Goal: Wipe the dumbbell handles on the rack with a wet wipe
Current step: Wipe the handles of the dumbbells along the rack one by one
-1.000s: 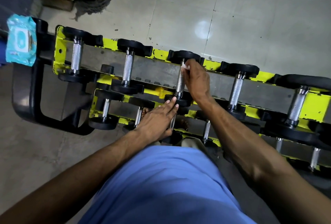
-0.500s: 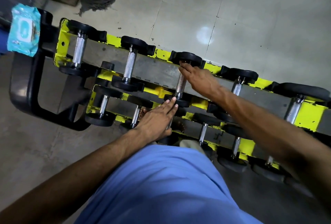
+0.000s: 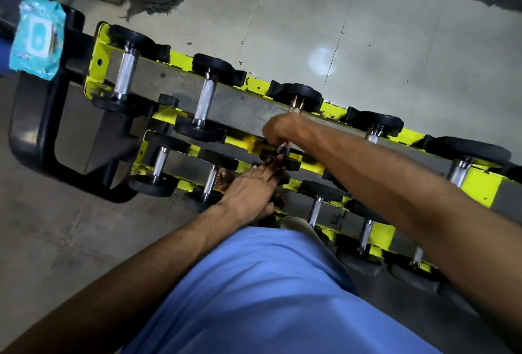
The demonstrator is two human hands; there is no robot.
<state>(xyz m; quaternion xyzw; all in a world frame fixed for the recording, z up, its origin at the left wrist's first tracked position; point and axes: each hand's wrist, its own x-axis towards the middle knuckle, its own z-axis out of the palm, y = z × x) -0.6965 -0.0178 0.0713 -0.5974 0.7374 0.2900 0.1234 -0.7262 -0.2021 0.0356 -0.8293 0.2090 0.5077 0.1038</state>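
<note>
Pointing away, seemingly crosswise: dumbbell handle [image 3: 295,110]

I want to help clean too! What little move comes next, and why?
Probably slide the right hand up the handle toward the far weight: it grips the near end, with the far end showing above it. The left hand rests on the near weight.

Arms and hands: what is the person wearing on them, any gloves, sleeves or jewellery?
The left hand and right hand have no gloves, and no ring, watch or band shows. Both run back bare, with no sleeves in view. A blue garment covers the body below.
</note>
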